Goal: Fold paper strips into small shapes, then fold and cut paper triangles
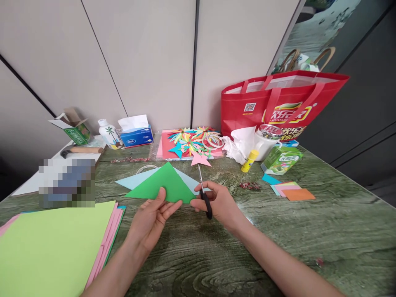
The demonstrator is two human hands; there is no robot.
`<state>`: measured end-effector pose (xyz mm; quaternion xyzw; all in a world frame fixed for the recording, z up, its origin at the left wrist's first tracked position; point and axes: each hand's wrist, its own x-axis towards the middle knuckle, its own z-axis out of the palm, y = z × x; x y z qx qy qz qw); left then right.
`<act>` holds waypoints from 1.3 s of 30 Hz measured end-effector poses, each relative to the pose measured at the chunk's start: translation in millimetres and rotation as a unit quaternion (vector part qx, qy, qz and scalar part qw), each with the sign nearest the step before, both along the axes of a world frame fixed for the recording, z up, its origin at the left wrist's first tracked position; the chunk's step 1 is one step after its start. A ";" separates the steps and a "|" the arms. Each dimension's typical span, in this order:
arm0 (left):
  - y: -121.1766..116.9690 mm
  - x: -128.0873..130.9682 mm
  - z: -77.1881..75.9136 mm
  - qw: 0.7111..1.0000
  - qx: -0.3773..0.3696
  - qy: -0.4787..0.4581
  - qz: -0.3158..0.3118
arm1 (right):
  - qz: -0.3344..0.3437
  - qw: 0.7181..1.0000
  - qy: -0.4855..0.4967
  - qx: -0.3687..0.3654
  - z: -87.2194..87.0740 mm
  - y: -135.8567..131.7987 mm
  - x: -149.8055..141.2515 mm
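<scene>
A green paper (pixel 163 183) folded into a triangle is held up over the table. My left hand (pixel 150 220) pinches its lower edge, thumb in front and fingers behind. In my right hand (pixel 218 202) are scissors (pixel 202 192) with black handles, their blades pointing away from me. The fingertips of that hand also touch the triangle's right corner. Behind the green sheet lies a light blue paper (pixel 133 180), partly hidden. Just beyond the scissor tips sits a pink paper star (pixel 200 159).
At left lies a stack of coloured paper (pixel 55 247). Toward the back stand a white bottle (pixel 110 134), a tissue box (pixel 136 134), paper stars (pixel 190 142), a mug (pixel 264 144), a glue stick (pixel 250 161) and a red bag (pixel 244 109). Paper pieces (pixel 298 194) lie right.
</scene>
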<state>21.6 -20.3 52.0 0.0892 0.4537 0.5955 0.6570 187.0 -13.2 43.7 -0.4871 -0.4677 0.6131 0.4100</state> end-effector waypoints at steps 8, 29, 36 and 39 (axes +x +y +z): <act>-2.3 1.1 -1.8 0.999 0.003 0.038 -0.023 | -0.032 0.999 0.030 -0.026 -6.3 -2.8 1.2; 0.9 2.5 -6.1 0.998 0.028 0.049 -0.035 | -0.050 0.997 0.059 0.000 -8.3 -3.4 3.5; 0.0 2.7 -5.8 0.998 0.044 0.044 -0.033 | -0.057 0.997 0.043 0.007 -10.2 -4.4 4.2; -0.2 2.7 -6.8 0.998 0.045 0.034 -0.036 | -0.064 0.997 0.025 0.025 -11.3 -3.9 3.5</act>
